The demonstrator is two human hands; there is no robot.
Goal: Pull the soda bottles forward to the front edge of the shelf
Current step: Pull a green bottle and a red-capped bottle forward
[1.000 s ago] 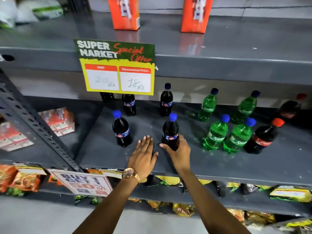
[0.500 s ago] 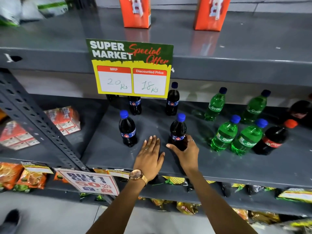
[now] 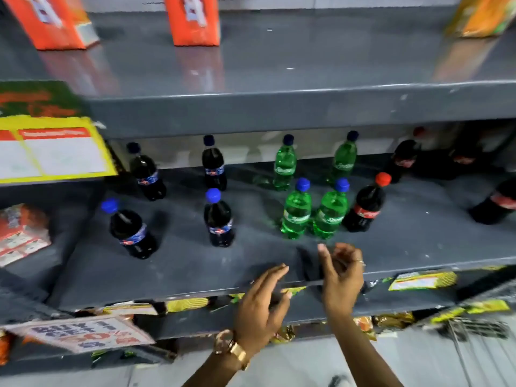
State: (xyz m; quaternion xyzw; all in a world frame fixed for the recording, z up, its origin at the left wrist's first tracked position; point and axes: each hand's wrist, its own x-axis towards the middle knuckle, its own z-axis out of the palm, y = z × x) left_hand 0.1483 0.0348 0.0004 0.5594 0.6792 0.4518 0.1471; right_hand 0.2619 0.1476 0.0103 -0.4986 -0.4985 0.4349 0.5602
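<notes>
Our right hand [image 3: 342, 277] has its fingers loosely curled, holding nothing; left hand [image 3: 262, 300] flat, fingers together, at the shelf [image 3: 167, 272] lip. Green Sprite bottles [image 3: 312, 212] stand just beyond: we should grip low, slide upright.

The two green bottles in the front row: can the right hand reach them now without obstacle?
Probably yes. The right hand is empty and open, just in front of the two green bottles, with only bare shelf between them. The left hand sits lower, out of the way.
</notes>
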